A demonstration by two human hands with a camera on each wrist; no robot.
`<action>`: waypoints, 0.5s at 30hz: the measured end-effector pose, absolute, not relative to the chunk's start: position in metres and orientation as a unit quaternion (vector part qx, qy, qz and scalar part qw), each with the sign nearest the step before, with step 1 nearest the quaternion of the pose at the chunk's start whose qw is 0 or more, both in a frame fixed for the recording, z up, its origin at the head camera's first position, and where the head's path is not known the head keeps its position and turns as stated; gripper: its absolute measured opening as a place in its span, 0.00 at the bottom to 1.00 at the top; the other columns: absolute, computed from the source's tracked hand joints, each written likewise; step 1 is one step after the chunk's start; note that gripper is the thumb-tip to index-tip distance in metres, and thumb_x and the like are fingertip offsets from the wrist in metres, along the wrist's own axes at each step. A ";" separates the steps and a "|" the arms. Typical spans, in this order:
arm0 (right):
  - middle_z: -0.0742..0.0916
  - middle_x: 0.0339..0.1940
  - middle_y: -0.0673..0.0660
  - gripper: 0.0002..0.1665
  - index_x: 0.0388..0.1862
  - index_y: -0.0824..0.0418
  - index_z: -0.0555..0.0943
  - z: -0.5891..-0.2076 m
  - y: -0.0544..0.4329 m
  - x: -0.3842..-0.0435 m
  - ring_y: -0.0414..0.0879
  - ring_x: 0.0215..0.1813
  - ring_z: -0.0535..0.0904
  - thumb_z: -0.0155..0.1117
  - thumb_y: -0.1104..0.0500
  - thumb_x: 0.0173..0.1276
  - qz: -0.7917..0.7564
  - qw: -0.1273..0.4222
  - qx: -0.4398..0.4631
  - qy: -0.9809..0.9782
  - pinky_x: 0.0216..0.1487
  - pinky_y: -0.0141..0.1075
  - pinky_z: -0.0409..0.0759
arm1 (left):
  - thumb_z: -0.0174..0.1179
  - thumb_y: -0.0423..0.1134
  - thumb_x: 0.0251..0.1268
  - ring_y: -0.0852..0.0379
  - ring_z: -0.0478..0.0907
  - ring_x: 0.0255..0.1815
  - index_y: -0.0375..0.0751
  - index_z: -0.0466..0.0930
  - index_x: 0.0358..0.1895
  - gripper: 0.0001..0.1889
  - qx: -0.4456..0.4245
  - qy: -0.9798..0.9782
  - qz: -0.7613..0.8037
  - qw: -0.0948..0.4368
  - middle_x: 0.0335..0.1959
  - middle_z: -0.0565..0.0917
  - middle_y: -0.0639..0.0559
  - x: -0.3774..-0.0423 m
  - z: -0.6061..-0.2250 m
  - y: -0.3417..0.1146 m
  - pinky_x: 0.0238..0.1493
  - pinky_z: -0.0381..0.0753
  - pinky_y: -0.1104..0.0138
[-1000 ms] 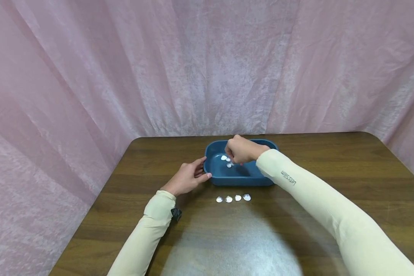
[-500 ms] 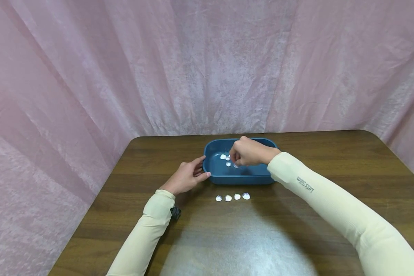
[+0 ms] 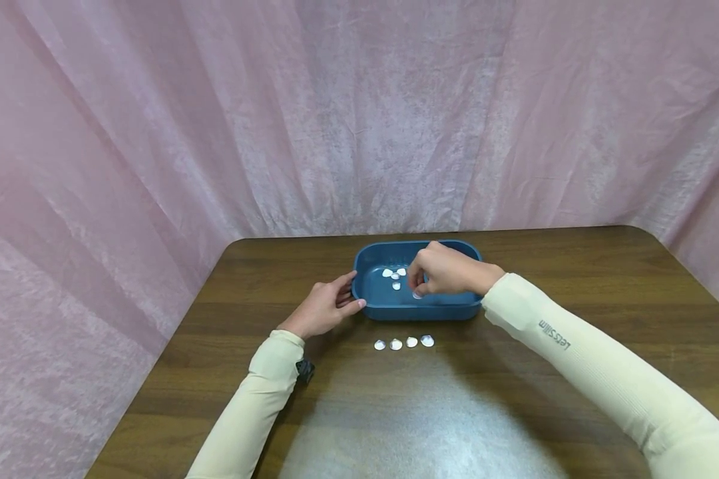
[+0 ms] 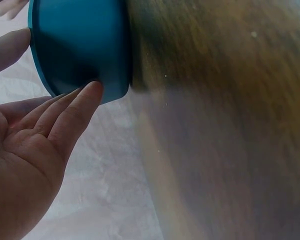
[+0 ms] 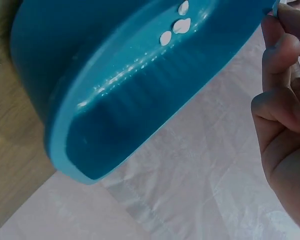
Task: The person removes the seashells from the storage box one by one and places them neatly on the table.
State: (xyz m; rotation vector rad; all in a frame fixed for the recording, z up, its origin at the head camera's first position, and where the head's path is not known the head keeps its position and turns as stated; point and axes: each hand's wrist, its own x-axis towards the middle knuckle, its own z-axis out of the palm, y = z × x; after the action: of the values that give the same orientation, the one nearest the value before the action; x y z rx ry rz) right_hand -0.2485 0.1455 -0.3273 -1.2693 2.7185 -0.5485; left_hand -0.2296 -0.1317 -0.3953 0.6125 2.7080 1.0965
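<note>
My left hand [image 3: 323, 307] touches the left end of a blue plastic basin [image 3: 422, 313], thumb at the near corner and fingers farther back along the end. In the left wrist view those fingers [image 4: 72, 112] lie straight against the outer wall. Over the basin, my right hand [image 3: 446, 269] pinches a small shiny white disc-like piece [image 3: 417, 295] between thumb and fingertips. Just the thin edge of that piece [image 5: 275, 9] shows in the right wrist view. Several similar white pieces [image 3: 396, 286] lie on the basin floor, left of the right hand.
In front of the basin, several shiny white pieces [image 3: 395, 344] form a row on the brown wooden table [image 3: 275, 273]. A pink curtain [image 3: 359, 133] hangs behind the table's far edge.
My right hand has moved right and nearer inside the basin, away from the other pieces, with a white piece now showing at its fingertips. The left hand stays put.
</note>
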 end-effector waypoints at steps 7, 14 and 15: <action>0.88 0.23 0.43 0.09 0.23 0.52 0.87 -0.331 0.153 -0.240 0.31 0.26 0.76 0.75 0.63 0.60 -0.183 0.033 -0.434 0.882 0.29 0.27 0.77 | 0.63 0.45 0.71 0.45 0.78 0.68 0.32 0.58 0.77 0.38 0.204 0.904 0.366 0.081 0.71 0.72 0.34 -0.229 -0.394 -0.132 0.65 0.81 0.57; 0.86 0.22 0.42 0.11 0.22 0.50 0.86 -0.333 0.162 -0.229 0.30 0.20 0.70 0.74 0.64 0.60 -0.187 0.011 -0.443 0.877 0.26 0.26 0.74 | 0.62 0.46 0.72 0.45 0.78 0.68 0.32 0.58 0.77 0.38 0.209 0.903 0.368 0.080 0.71 0.72 0.33 -0.228 -0.393 -0.132 0.65 0.81 0.57; 0.86 0.22 0.41 0.11 0.22 0.50 0.85 -0.333 0.163 -0.228 0.30 0.20 0.69 0.74 0.64 0.60 -0.188 0.010 -0.442 0.877 0.26 0.26 0.74 | 0.62 0.46 0.72 0.45 0.78 0.68 0.32 0.58 0.77 0.38 0.209 0.903 0.367 0.080 0.71 0.72 0.33 -0.228 -0.393 -0.132 0.65 0.81 0.57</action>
State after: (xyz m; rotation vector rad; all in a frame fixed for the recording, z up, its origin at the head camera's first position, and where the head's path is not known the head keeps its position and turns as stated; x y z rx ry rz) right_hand -0.2277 0.1631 -0.3335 -1.3803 2.7386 -0.5865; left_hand -0.2283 -0.1318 -0.3931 0.6253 2.6996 1.0987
